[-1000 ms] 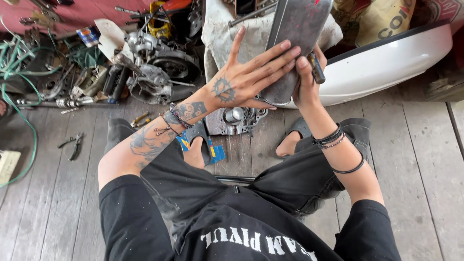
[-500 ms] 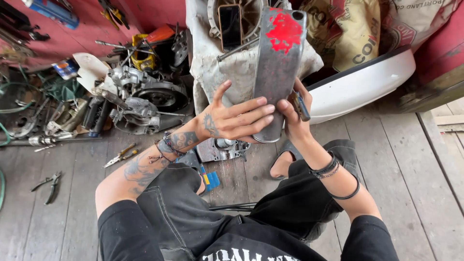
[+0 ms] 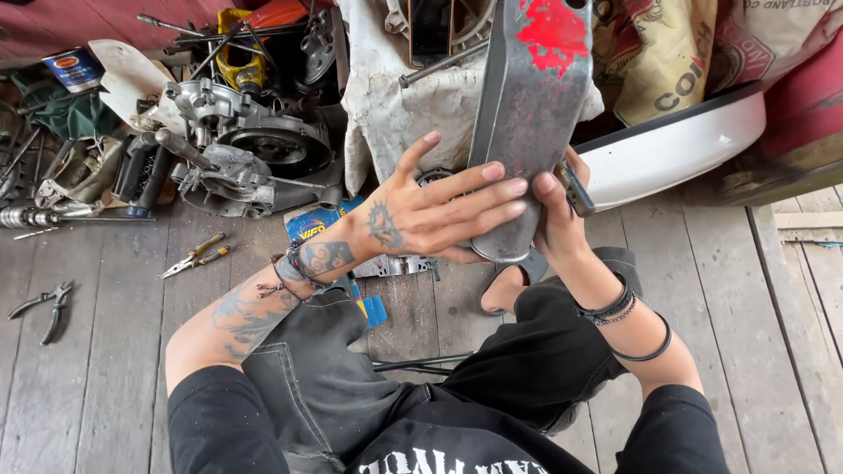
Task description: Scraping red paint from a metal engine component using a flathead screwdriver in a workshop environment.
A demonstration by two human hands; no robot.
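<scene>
Person: seated on the grey plank floor, knees in dark trousers at the lower centre of the frame.
Left hand: at frame centre, fingers spread almost flat and laid across the face of the long grey metal cover with a red paint patch; pressing it, not wrapped round it.
Right hand: just right of centre, curled round the cover's lower right edge, with a small dark flat tool pinched between thumb and fingers; what the tool is cannot be told.
Cover: held upright between both hands, its rounded lower end above the lap, its top running out of the upper edge.
Progress: most of the surface shows bare dull metal and only the red patch near the top keeps paint; judged from this, stripping looks largely done and that patch is left.
Below the hands: a blue printed packet and a small metal casing lie on the floor.
Left of frame: yellow-handled pliers and black pliers, well apart from the hands.
Upper left: grey engine casing among loose parts and tools.
Behind the cover: dirty white cloth draped over a part.
Upper right: white curved body panel and tan sacks.
Obstruction: nothing lies between the hands and the cover; clutter crowds the far side.
</scene>
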